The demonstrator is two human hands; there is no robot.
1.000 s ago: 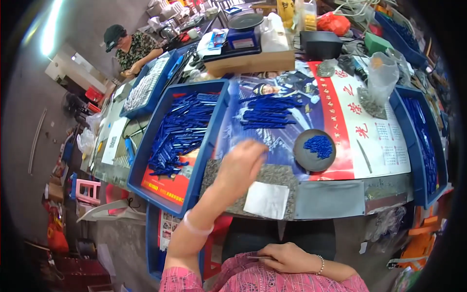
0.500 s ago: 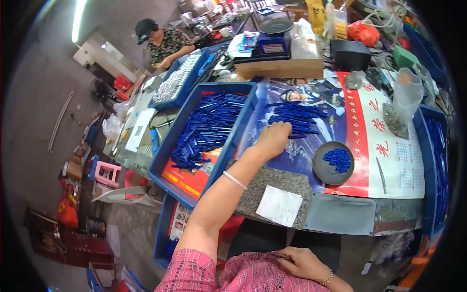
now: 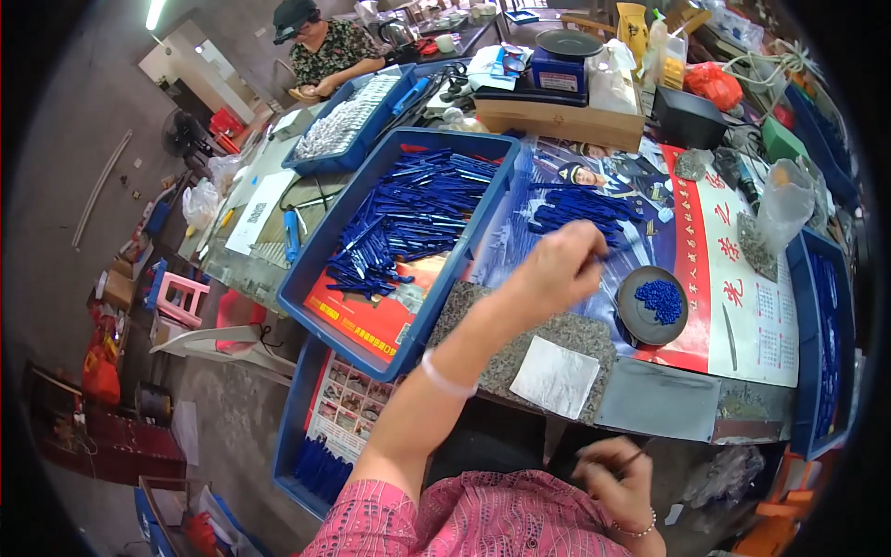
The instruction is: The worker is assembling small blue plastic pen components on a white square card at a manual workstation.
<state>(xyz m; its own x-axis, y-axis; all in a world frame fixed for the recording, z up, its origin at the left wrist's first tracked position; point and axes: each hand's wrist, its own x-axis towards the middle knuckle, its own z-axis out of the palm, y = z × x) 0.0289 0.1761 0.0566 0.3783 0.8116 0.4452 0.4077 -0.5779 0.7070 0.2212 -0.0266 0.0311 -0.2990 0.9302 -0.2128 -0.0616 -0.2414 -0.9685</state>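
My left hand (image 3: 557, 271) is raised over the table, its fingertips pinched together just in front of a pile of slim, shiny blue pieces (image 3: 585, 212). Whatever sits in that pinch is too small to make out. Low by my lap, my right hand (image 3: 620, 483) is closed with curled fingers, and a thin dark thing shows at them, its kind unclear. A round dark dish (image 3: 639, 327) of tiny blue parts (image 3: 661, 303) stands right of the left hand. To the left, a blue tray (image 3: 432, 320) holds many more slim blue pieces (image 3: 408, 218).
A white paper (image 3: 555, 376) lies on a speckled stone slab (image 3: 492, 357) at the near edge. Tweezers (image 3: 729, 336) rest on the poster (image 3: 691, 223). Another blue tray (image 3: 806, 371) stands far right. A person (image 3: 325, 56) sits at the back left.
My left hand has lifted off the blue pile and come nearer and to the right. My right hand has risen from my lap, moving rightward. The whole view has shifted slightly.
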